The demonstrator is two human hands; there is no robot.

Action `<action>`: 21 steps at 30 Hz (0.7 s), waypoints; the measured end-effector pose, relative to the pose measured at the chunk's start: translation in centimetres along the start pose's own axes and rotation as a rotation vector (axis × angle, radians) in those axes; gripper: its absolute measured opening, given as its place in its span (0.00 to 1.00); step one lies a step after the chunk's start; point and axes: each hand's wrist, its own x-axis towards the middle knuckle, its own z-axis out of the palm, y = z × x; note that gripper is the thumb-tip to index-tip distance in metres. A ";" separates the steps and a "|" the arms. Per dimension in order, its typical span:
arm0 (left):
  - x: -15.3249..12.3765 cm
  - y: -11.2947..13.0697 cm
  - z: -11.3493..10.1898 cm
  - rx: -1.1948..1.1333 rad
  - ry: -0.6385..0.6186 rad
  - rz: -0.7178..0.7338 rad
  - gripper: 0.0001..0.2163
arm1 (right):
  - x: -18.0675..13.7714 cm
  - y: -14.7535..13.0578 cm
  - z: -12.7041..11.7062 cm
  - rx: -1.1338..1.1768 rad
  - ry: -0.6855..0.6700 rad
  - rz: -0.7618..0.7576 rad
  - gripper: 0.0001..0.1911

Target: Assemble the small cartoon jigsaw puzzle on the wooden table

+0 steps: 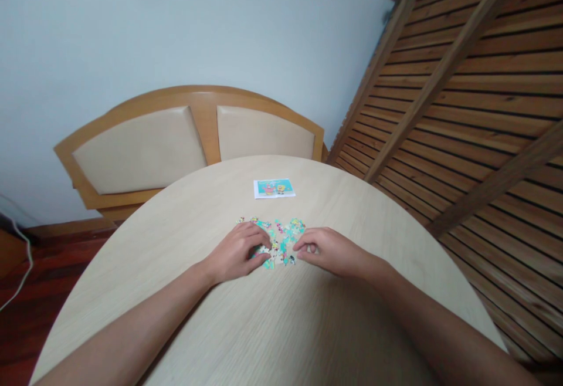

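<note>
A scatter of small jigsaw puzzle pieces [285,234], mostly turquoise with bits of yellow, pink and white, lies in the middle of the round table [229,327]. From the left, my left hand [241,251] rests over the edge of the pieces, its fingers bent but spread and the thumb apart. My right hand [323,250] is at the right edge of the pieces, with its thumb and index fingertips close together in a pinch. Whether a piece is between them is too small to make out. Behind the pieces lies a picture card [274,188] with cartoon figures on turquoise.
Beyond the table stands a wooden headboard [204,128] with cream padded panels, against a pale wall [197,22]. A slatted wooden frame [475,104] leans along the right side. At the far left, a white cable [30,251] hangs above the dark red floor [53,274].
</note>
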 end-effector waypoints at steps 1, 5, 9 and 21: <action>0.0 0.0 0.0 0.000 -0.001 0.003 0.05 | 0.0 0.0 0.1 -0.019 0.031 -0.005 0.10; 0.1 0.0 0.0 0.012 -0.003 0.001 0.06 | 0.2 0.2 0.7 -0.092 0.100 -0.026 0.12; 0.1 0.0 -0.1 0.035 0.027 -0.023 0.07 | 0.2 0.3 0.9 -0.165 0.092 -0.024 0.14; 0.1 -0.4 0.1 0.090 0.064 -0.093 0.08 | 0.6 0.3 1.1 -0.114 0.177 0.065 0.05</action>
